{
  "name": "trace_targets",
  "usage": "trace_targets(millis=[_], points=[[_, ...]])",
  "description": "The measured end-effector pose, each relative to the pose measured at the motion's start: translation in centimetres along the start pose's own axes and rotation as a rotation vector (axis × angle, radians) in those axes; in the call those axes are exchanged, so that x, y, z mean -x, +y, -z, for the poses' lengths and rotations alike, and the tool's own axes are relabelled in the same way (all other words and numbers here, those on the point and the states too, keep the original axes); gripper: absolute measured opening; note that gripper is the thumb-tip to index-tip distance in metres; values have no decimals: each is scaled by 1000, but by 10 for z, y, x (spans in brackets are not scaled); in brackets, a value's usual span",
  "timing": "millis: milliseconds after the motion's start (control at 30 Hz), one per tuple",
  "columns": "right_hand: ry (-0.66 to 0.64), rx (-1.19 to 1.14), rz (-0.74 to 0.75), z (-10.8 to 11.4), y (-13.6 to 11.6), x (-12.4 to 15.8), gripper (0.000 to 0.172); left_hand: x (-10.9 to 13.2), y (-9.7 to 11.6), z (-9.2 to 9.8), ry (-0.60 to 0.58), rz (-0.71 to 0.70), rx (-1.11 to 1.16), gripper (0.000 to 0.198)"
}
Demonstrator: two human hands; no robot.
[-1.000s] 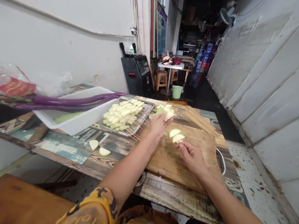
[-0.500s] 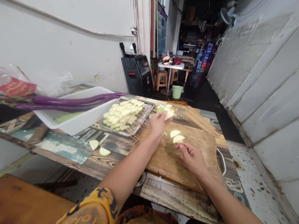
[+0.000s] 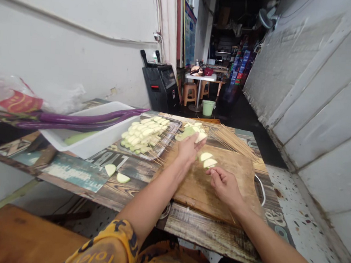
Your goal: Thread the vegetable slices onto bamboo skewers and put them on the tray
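Note:
My left hand is closed on a pale green vegetable slice above the far left part of the wooden cutting board. More slices lie just beyond it. My right hand pinches a thin skewer, whose lower end shows below the wrist. Pale half-round slices are on the skewer at its far end, over the board. To the left, a metal tray holds a pile of skewered slices. Two loose slices rest on the table, left of my left arm.
A white bin with long purple eggplants across it stands at the left, beside a plastic bag. Bare skewers lie beyond the board. A white handle sticks out at its right edge.
My left hand has shifted slightly right with its slice, toward the skewer, and its fingers have turned. My right hand and the skewered slices have hardly moved.

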State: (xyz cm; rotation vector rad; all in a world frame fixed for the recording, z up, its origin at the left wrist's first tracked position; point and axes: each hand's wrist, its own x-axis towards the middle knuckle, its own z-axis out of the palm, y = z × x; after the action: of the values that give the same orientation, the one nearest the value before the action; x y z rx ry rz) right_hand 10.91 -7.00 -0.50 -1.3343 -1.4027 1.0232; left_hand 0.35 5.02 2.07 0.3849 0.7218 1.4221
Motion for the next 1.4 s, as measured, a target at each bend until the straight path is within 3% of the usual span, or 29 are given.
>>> trace_targets(millis=[300,1400], points=[[12,48,35,-3,2,0,31,-3,-5,-1,22,130,105,7],[78,113,62,-5,4,-1,29,-1,-20,3,-77,138,98,5]])
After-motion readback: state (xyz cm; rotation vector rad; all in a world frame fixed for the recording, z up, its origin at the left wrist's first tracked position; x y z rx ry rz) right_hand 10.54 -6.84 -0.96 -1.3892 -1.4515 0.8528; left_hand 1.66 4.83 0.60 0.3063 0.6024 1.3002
